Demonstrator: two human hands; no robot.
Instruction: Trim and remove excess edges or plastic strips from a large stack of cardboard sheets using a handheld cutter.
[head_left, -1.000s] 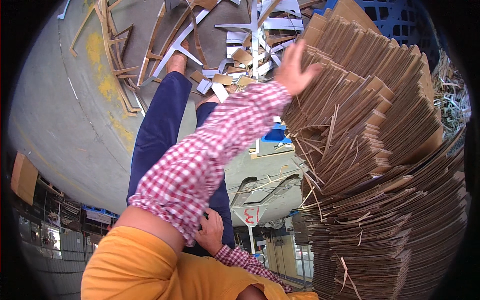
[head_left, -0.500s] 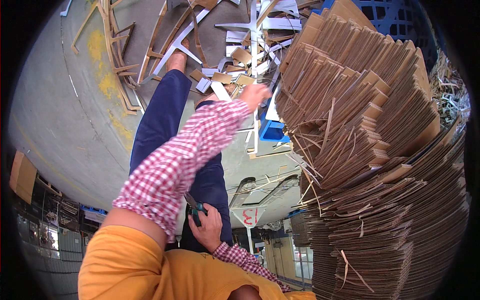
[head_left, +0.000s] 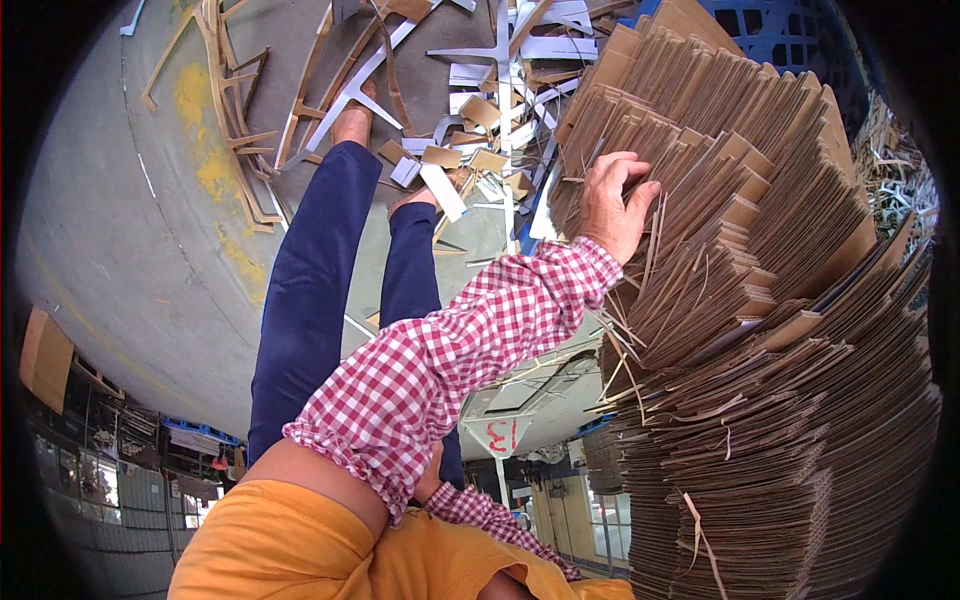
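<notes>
My left hand (head_left: pixel 615 205) is over the upper near face of a tall stack of brown corrugated cardboard sheets (head_left: pixel 770 250). Its fingers are bent, with a gap between thumb and forefinger, and nothing shows in them. Whether the fingertips touch the cardboard I cannot tell. Thin torn strips (head_left: pixel 650 255) hang from the stack's edge just beside the wrist. Low in the view, by my lap, my right hand (head_left: pixel 430 475) is mostly covered by my left checked sleeve (head_left: pixel 440 370). Its fingers and anything in them are hidden.
White and brown cardboard offcuts (head_left: pixel 480 110) litter the floor around my feet. Long brown cutout frames (head_left: pixel 215 90) lie farther left. A blue plastic crate (head_left: pixel 770 35) stands behind the stack, with shredded scraps (head_left: pixel 900 190) at far right. A white triangular sign (head_left: pixel 495 435) is near my right side.
My left hand has moved right, from above the offcuts to the cardboard stack. The pliers with green-and-black handles, seen in my right hand earlier, are now hidden behind my left sleeve.
</notes>
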